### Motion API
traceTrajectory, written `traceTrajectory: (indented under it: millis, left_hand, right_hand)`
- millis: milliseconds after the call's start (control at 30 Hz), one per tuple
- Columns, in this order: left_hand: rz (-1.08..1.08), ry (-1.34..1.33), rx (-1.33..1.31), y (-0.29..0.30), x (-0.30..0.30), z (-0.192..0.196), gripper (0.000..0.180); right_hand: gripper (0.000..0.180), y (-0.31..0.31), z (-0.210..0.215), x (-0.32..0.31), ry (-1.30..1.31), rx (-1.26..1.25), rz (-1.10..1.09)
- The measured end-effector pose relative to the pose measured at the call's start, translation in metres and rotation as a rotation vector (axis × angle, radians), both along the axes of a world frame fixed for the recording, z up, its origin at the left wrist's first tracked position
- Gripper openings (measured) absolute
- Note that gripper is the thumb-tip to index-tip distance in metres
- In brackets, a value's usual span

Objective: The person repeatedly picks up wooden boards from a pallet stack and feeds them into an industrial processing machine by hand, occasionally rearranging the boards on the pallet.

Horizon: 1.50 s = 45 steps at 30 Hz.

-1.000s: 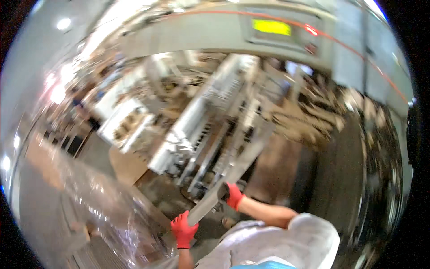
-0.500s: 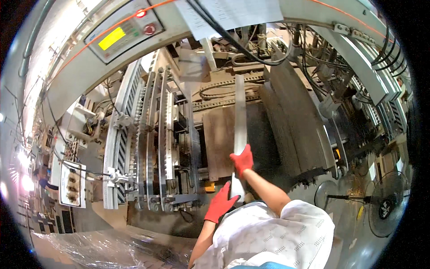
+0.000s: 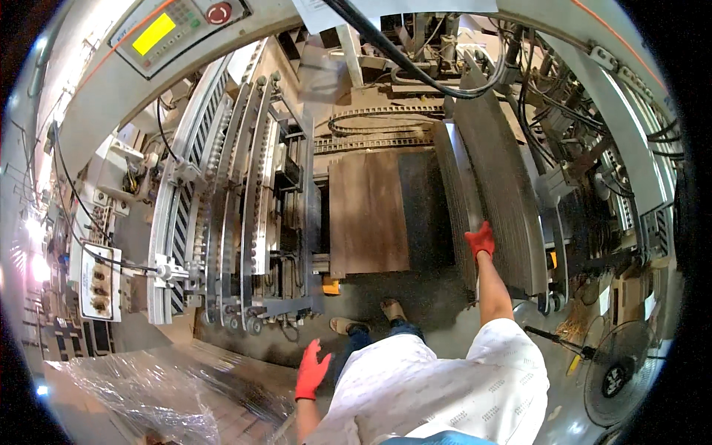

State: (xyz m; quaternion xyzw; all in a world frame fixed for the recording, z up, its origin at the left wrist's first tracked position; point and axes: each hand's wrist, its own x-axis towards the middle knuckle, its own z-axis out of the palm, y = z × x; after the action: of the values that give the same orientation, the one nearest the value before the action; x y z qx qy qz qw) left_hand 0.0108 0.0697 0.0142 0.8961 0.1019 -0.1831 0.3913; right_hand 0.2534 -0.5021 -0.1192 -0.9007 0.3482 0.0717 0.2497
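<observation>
My right hand (image 3: 480, 241), in a red glove, is at the near end of a long, narrow plank (image 3: 461, 159) with a pale shine on its far part. The fingers look closed round that end, though the glove partly hides it. The plank lies on or against the tall stack of thin boards (image 3: 512, 193) to the right. My left hand (image 3: 312, 372), also red-gloved, hangs low on the left with fingers spread and nothing in it. Nearest to it is clear plastic wrap (image 3: 148, 393). Brown boards (image 3: 367, 215) lie ahead, between the machine's sides.
A roller conveyor frame (image 3: 245, 200) runs along the left. Overhead, a beam carries a control panel (image 3: 167, 33) and hanging black cables (image 3: 415, 74). A switch box (image 3: 100, 282) is at the far left. A fan (image 3: 615, 374) stands at the lower right.
The plank, held in both hands over the middle, has moved right onto the stack with my right hand. My left hand has let go and dropped down and left. The view has shifted.
</observation>
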Motion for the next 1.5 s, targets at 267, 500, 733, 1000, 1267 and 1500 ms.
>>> traceTrajectory:
  millis: [267, 500, 733, 1000, 1267, 1500]
  left_hand:
    - [0.13, -0.078, -0.073, -0.019, -0.002, -0.003, 0.066]
    - [0.708, -0.561, 0.289, 0.049, -0.038, 0.074, 0.05]
    - [1.344, -1.132, 1.097, 0.145, -0.097, 0.209, 0.052]
    - [1.497, -1.903, -0.81, 0.246, -0.192, 0.301, 0.056]
    - [1.252, -1.701, -0.001, 0.304, -0.147, 0.3, 0.044]
    - [0.931, -1.526, -1.191, 0.183, -0.007, 0.275, 0.06]
  right_hand:
    - [0.065, 0.025, -0.122, -0.035, -0.297, -0.223, -0.059]
    - [0.055, 0.287, -0.054, -0.082, -0.278, 0.288, 0.691]
    - [0.051, 0.402, -0.043, -0.078, -0.291, 0.768, 1.458]
    - [0.033, 0.567, 0.127, -0.081, -0.306, 0.833, 1.911]
    - [0.044, 0.664, 0.268, -0.135, -0.29, 1.154, 2.024]
    - [0.071, 0.677, 0.337, -0.147, -0.18, 2.031, 1.037]
